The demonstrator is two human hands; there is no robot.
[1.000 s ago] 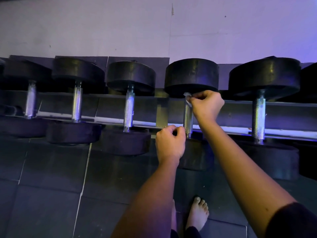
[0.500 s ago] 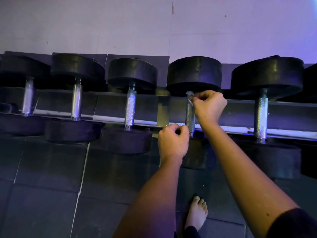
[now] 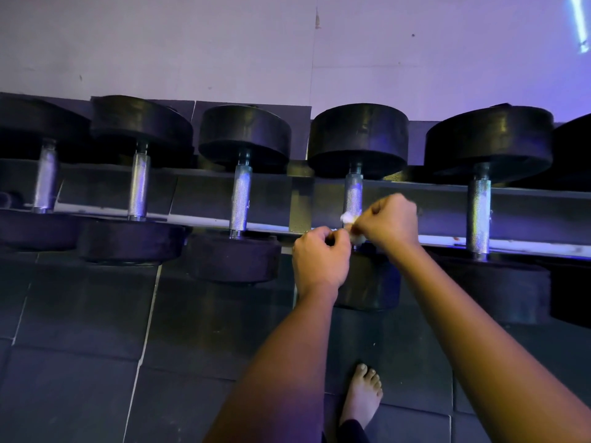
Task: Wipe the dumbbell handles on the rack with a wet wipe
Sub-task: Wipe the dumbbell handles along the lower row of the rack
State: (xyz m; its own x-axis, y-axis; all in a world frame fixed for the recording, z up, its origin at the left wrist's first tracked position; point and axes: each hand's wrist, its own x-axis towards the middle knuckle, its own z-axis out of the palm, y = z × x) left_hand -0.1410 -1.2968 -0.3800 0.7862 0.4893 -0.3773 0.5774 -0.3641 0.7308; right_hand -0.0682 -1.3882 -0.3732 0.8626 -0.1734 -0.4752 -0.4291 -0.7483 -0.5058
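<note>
Several black dumbbells with knurled steel handles lie across the rack [image 3: 527, 215]. In front of the lower part of the fourth dumbbell's handle [image 3: 353, 191], my right hand [image 3: 388, 220] grips a crumpled white wet wipe [image 3: 348, 218]. My left hand [image 3: 319, 259] is just below and to the left, with curled fingers. Its thumb and forefinger pinch the wipe's lower end [image 3: 357, 239]. Both hands hide the bottom of that handle. The handles to the left [image 3: 240, 199] and right [image 3: 478, 215] are bare.
A pale wall [image 3: 224, 43] rises behind the rack. Dark rubber floor tiles [image 3: 80, 346] lie in front of it. My bare foot [image 3: 363, 394] stands on the tiles below my arms. The near dumbbell heads [image 3: 233, 259] jut out toward me.
My right hand has slid down the fourth handle with the wipe, from the top by the far head to the lower part. It now meets my left hand, which barely moved.
</note>
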